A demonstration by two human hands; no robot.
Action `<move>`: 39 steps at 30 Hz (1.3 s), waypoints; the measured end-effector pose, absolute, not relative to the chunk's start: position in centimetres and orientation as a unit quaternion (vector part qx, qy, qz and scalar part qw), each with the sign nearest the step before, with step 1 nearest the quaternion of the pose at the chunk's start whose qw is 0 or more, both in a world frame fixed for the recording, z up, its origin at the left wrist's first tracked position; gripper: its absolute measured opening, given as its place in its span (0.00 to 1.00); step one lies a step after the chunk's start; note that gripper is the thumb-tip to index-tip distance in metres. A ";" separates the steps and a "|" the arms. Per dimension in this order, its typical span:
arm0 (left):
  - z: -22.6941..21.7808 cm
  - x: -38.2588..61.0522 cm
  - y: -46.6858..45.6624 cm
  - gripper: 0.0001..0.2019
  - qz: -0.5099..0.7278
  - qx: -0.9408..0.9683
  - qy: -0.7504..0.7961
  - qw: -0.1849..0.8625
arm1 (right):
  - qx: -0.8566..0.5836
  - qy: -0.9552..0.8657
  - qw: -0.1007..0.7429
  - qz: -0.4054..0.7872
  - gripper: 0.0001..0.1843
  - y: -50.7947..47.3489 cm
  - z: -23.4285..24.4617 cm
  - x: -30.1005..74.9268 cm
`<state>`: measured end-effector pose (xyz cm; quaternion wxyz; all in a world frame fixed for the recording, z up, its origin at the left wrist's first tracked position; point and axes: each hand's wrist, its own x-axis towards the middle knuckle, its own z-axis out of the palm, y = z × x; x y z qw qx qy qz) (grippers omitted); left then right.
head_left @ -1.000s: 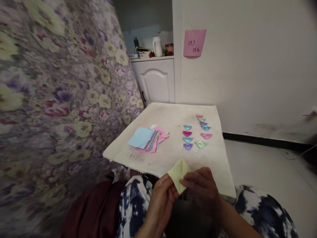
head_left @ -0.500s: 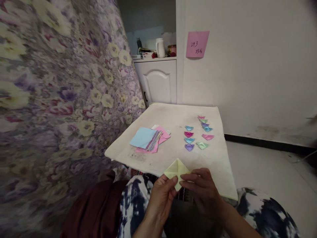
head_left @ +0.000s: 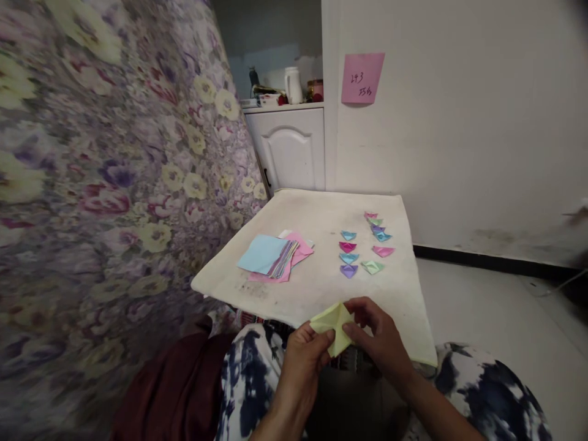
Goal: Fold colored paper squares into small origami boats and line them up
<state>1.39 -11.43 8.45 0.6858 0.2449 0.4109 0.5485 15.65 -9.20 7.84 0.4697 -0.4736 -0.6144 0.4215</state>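
Note:
A folded yellow paper square (head_left: 334,318) with creases across it is held up over the near edge of the table, in front of my lap. My left hand (head_left: 307,349) grips its left side, the thumb lying on the face and the fingers behind. On the right side my right hand (head_left: 376,334) pinches the paper, thumb in front and index finger at the upper back edge. Beyond it lie several small folded paper pieces (head_left: 348,270) in two columns, in purple, blue, pink and green.
A stack of coloured paper sheets (head_left: 263,254), light blue on top, lies on the left of the cream-covered table (head_left: 312,211). Floral curtain (head_left: 138,184) hangs close on the left. Behind are a white cabinet (head_left: 294,147), a white jug (head_left: 293,86) and a pink wall note (head_left: 362,78).
My right hand has turned and its thumb now presses the front of the yellow paper, with fingers behind. The paper has tilted and bent along its creases. The view has shifted slightly.

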 end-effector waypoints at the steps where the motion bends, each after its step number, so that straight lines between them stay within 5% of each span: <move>1: 8.5 1.4 -11.5 0.16 0.547 0.246 0.414 0.684 | -0.467 -0.609 0.457 0.450 0.12 -9.1 7.7 15.6; 9: 8.9 1.1 -11.8 0.14 0.506 0.196 0.461 0.702 | -0.451 -0.591 0.434 0.508 0.05 -9.0 6.9 15.5; 26: 8.1 1.5 -11.9 0.18 0.496 0.288 0.490 0.656 | -0.435 -0.556 0.424 0.568 0.12 -8.5 7.3 15.4; 39: 8.0 1.6 -11.9 0.14 0.515 0.335 0.410 0.674 | -0.315 -0.246 0.392 0.829 0.14 -8.7 6.2 15.1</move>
